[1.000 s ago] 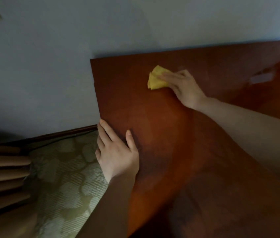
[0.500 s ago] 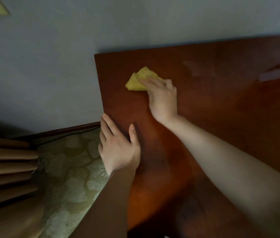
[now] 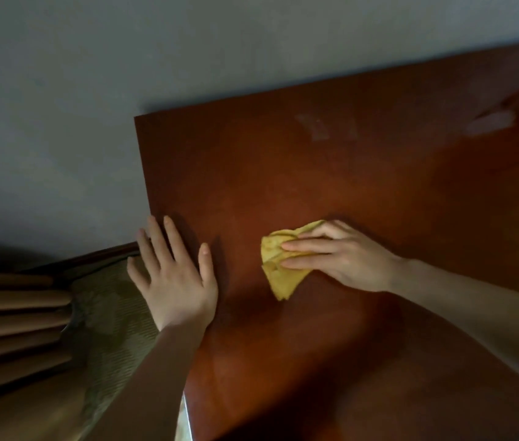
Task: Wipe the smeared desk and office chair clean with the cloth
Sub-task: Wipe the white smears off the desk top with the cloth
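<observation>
- A grey wall [image 3: 124, 90] fills the top and left.
- A reddish-brown desk [image 3: 347, 186] sits with its back edge against the wall; pale smears [image 3: 318, 128] show near that edge.
- Patterned floor [image 3: 108, 313] and brown curtain folds [image 3: 13, 313] lie at lower left.
- The right hand [image 3: 344, 256] has slid nearer and rightward from the far left corner, fingers pressing the cloth flat.
- The left hand [image 3: 175, 275] stays flat, fingers spread, on the desk's left edge.
- The yellow cloth [image 3: 278, 268], crumpled, lies mid-desk, just right of the left hand.
</observation>
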